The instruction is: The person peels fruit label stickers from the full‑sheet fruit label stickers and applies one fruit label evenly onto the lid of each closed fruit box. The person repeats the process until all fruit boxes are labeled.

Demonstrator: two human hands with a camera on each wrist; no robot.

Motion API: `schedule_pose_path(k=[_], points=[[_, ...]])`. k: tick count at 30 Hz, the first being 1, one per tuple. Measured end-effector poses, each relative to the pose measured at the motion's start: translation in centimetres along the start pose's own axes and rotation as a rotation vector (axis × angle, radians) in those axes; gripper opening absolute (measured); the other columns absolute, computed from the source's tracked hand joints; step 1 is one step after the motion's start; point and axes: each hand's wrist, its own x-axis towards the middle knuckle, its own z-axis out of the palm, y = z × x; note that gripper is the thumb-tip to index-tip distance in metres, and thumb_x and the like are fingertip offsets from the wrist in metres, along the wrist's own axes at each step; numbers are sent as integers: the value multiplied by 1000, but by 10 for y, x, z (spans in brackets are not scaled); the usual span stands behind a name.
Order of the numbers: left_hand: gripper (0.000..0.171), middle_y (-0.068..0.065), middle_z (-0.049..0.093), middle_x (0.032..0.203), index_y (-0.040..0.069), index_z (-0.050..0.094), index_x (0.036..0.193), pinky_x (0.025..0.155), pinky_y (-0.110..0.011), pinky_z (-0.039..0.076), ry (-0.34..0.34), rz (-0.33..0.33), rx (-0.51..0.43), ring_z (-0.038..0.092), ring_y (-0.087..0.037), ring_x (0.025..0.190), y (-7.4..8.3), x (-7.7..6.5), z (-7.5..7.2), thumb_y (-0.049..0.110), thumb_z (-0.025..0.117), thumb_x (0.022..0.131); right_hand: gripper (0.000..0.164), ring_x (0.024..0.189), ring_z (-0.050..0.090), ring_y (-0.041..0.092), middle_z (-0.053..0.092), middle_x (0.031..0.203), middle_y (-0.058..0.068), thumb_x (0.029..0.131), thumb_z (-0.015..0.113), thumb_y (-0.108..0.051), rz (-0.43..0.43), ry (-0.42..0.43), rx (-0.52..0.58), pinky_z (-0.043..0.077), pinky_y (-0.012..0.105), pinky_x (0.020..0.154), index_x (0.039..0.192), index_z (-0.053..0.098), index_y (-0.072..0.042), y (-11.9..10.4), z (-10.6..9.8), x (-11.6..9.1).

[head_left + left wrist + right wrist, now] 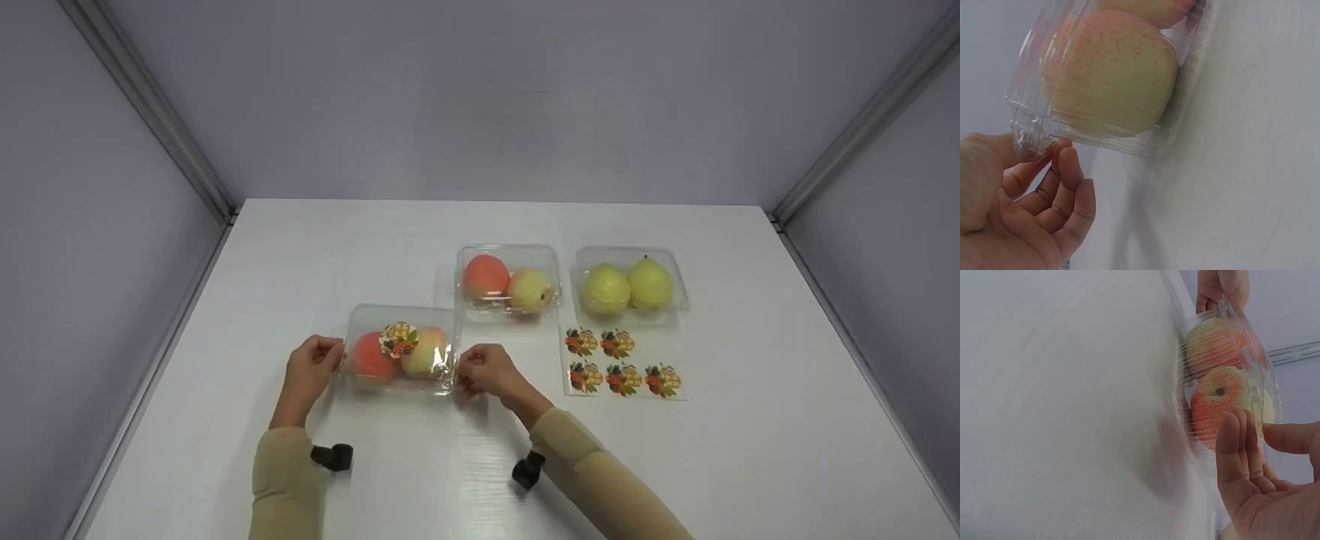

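A clear plastic fruit box (364, 318) stands in front of me, holding one red fruit (372, 358) and one yellowish, red-blushed fruit (424, 352). On its lid is a colourful fruit-print sticker (398, 340). My left hand (306, 373) pinches the rim at the box's left end; the left wrist view shows the thumb on top and fingers curled beneath. At the opposite end my right hand (495, 373) pinches the rim between thumb and fingertips. From the right wrist, the lid looks closed over the fruit.
Behind stands a second clear box (510, 251) of red and yellow fruit, beside a third box (626, 255) with two yellow-green pears (606, 289). A sticker sheet (660, 345) with several stickers lies right of my right hand. Purple-grey walls enclose the white table (420, 480).
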Motion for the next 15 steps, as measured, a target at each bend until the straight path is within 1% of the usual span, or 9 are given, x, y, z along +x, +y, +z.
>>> schedule_pose_path(k=[5, 9, 15], points=[[25, -19, 65, 110, -2, 59, 115, 71, -11, 46, 9, 5, -15, 54, 1, 82, -1, 0, -2, 17, 50, 100, 8, 59, 60, 10, 59, 67, 2, 90, 53, -1, 5, 7, 4, 57, 28, 59, 89, 60, 4, 0, 2, 4], [26, -20, 65, 111, -1, 59, 115, 71, -11, 46, 21, 10, -24, 56, 1, 83, -2, 0, -3, 18, 50, 100, 9, 57, 60, 9, 58, 65, 1, 90, 51, 1, 3, 6, 29, 58, 28, 59, 85, 58, 2, 0, 4, 7], [26, -20, 65, 111, -1, 59, 115, 70, -10, 45, 38, 15, -17, 56, 2, 82, -4, 2, -2, 18, 50, 100, 9, 55, 59, 8, 58, 63, 0, 90, 52, 2, -7, 18, 18, 57, 27, 57, 84, 59, 2, -3, 5, 9]])
